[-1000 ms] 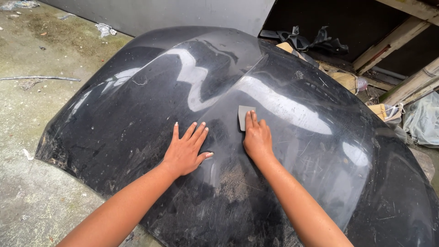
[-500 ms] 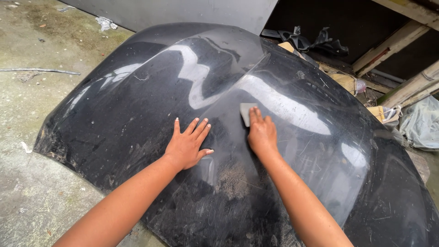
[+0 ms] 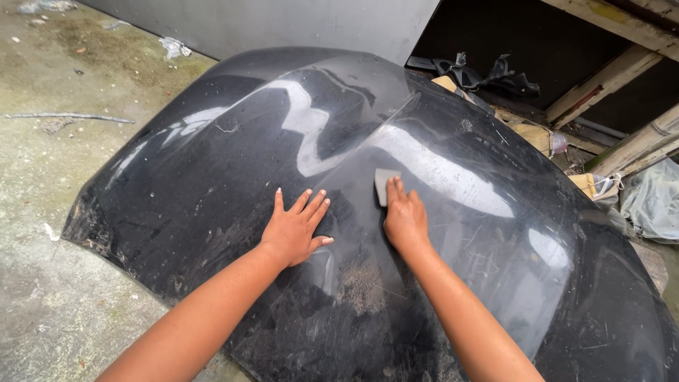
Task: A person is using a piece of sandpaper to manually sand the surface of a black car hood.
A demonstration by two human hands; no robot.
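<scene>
A large glossy black car hood (image 3: 212,155) lies on the ground, scratched and dusty near me. My left hand (image 3: 296,228) rests flat on it with fingers spread, holding nothing. My right hand (image 3: 405,216) presses a small grey piece of sandpaper (image 3: 382,181) against the hood's centre ridge; the fingers cover its lower part.
Bare concrete floor (image 3: 64,85) with litter and a thin stick lies to the left. A grey wall panel (image 3: 283,25) stands behind the hood. Wooden beams (image 3: 601,81), black fabric scraps and a plastic sheet (image 3: 654,201) crowd the right side.
My right hand with the sandpaper has slid slightly up and right along the ridge. My left hand stays planted in the same spot.
</scene>
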